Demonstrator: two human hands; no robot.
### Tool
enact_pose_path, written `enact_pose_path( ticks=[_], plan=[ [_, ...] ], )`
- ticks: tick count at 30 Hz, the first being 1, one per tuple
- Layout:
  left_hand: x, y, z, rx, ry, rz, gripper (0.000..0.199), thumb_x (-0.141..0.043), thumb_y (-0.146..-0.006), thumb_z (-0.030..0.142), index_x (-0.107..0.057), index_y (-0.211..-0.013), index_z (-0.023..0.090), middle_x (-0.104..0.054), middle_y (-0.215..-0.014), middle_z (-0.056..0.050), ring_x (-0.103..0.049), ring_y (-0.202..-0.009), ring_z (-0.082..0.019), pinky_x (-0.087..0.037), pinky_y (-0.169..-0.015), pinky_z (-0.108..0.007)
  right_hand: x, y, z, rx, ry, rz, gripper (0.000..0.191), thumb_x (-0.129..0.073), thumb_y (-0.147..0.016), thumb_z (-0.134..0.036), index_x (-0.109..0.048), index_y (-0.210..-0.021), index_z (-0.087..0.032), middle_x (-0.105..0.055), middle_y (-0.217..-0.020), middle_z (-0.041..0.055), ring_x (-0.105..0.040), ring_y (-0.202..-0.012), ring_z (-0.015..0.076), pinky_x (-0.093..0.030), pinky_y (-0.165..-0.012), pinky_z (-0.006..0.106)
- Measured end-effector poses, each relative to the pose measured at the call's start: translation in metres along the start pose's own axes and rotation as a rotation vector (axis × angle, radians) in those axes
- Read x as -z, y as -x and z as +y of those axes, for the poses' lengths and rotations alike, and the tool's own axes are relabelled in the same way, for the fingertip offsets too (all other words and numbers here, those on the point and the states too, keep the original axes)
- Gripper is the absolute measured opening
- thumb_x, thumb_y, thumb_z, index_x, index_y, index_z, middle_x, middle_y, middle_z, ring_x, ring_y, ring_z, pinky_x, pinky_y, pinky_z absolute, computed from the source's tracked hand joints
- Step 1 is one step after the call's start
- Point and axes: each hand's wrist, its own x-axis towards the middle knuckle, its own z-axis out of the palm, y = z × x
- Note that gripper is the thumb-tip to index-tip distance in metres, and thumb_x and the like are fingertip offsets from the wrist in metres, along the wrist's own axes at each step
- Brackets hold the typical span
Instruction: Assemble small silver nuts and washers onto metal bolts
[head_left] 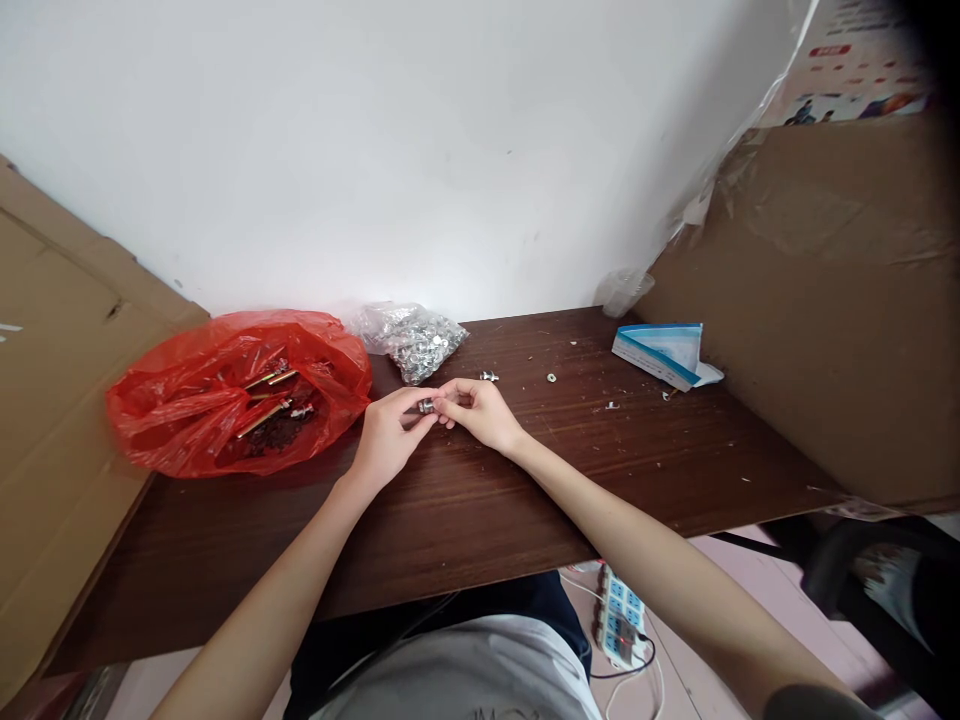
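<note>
Between both hands, over the middle of the brown table (480,500), is a small shiny metal fitting (427,406). My left hand (391,428) pinches it with thumb and fingers from the left. From the right, my right hand (480,412) closes its thumb and fingertips on the fitting's other end; the fingers hide part of it. A similar metal fitting (489,376) lies just behind my right hand. Farther right is a small ring-shaped washer (551,378). Behind my hands sits a clear plastic bag (424,345) full of small silvery metal parts.
A red plastic bag (180,400) at the left holds gold-coloured bolts and dark small parts. Cardboard stands on both sides, the right one a box (840,300). A blue-white folded packet (664,352) and a clear plastic cup (624,292) are at the right. A power strip (621,615) lies below.
</note>
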Motion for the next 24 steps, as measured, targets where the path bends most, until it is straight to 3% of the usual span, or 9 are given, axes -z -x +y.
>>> enact_pose_path(
  ticks=[16,24],
  plan=[
    [0.001,-0.002,-0.003,0.136,0.149,0.109,0.033,-0.072,-0.072,0.029,-0.067,-0.101,0.016,-0.072,-0.093,-0.008,-0.069,-0.086,-0.020,-0.058,-0.081,-0.034,0.001,-0.001,-0.007,-0.028,-0.144,0.019,0.030,-0.073,-0.070,-0.042,-0.064,-0.080,-0.015,-0.064,-0.066,0.0012,-0.059,-0.057,0.0110,-0.052,-0.056,0.026],
    [0.005,-0.007,0.010,0.221,0.387,0.070,0.031,-0.074,-0.071,0.029,-0.069,-0.098,0.013,-0.071,-0.098,-0.009,-0.067,-0.089,-0.022,-0.058,-0.078,-0.035,0.000,0.001,-0.015,-0.053,-0.305,0.030,0.030,-0.075,-0.070,-0.039,-0.067,-0.084,-0.014,-0.069,-0.072,0.0028,-0.064,-0.064,0.0119,-0.054,-0.060,0.026]
  ],
)
